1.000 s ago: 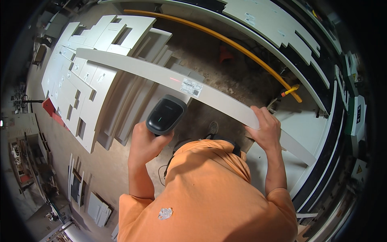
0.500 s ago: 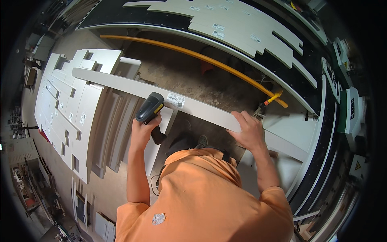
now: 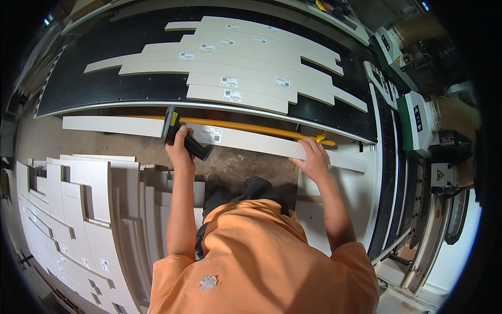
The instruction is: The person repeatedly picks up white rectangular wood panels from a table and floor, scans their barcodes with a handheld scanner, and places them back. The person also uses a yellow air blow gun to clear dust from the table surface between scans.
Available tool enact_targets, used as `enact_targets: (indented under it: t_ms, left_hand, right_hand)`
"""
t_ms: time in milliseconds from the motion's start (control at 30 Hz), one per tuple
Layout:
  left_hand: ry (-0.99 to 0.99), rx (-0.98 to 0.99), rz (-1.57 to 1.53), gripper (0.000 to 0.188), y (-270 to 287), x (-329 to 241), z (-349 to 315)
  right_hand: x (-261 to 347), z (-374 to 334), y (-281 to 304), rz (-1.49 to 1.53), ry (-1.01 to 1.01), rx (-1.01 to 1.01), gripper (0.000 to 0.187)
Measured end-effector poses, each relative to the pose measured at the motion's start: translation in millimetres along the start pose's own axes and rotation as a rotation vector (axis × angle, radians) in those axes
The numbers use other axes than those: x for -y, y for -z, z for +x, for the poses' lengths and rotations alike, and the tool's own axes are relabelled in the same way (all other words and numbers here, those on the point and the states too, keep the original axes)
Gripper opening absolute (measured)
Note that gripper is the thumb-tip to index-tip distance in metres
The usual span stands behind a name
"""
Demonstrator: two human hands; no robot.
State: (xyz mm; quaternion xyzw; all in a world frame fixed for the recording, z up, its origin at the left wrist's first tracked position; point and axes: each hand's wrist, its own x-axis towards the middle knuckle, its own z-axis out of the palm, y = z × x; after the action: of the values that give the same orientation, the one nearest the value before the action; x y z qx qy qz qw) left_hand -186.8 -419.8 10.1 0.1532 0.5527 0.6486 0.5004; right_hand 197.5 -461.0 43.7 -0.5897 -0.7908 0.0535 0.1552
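Altogether, two hands are at work on two things: one scanner and one long board. The left hand (image 3: 180,152) is closed around the handle of the black scanner (image 3: 170,127), which stands in front of the long pale board (image 3: 246,141); whether that hand also touches the board, I cannot tell. The right hand (image 3: 314,161) grips the board, fingers over its upper edge and thumb below. The board lies across the view, in front of the person, with one printed label (image 3: 211,134) facing up between the hands. Just beyond it runs one yellow bar (image 3: 235,124), partly hidden, with a yellow fitting (image 3: 320,137) near its right end. Farther off, a black tabletop (image 3: 151,86) bears pale boards (image 3: 256,63) laid edge to edge in stepped lengths, with nine labels on them. At the top edge, a ledge carries small items, one of them yellow (image 3: 320,6), too small to name. To the lower left, notched panels (image 3: 97,240) lie in a pile above a brownish floor (image 3: 246,163). On the right stands a machine with a green-and-white housing (image 3: 415,120) and two yellow warning triangles (image 3: 441,176).
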Motion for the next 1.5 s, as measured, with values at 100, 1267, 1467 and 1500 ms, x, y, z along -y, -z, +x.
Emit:
enact_targets:
  t_ms: [100, 1267, 1467, 1500]
  left_hand:
    - [-0.025, -0.038, 0.029, 0.030, -10.1, -3.0, 33.0]
    - [0.385, 0.279, 0.767, 0.040, -59.1, -68.8, 138.4]
    - [0.352, 0.181, 0.754, 0.039, -69.4, -65.5, 134.2]
    - [0.345, 0.186, 0.711, 0.038, -70.8, -64.5, 133.8]
  right_hand:
    - [-24.7, 8.5, -4.9, -0.015, 0.020, -0.069, 0.059]
    - [-90.9, 105.9, -30.8, 0.158, 0.005, -0.115, 0.060]
    - [-92.4, 109.5, -31.1, 0.206, 0.009, -0.064, 0.061]
    - [-92.8, 110.4, -31.5, 0.209, 0.003, -0.067, 0.061]
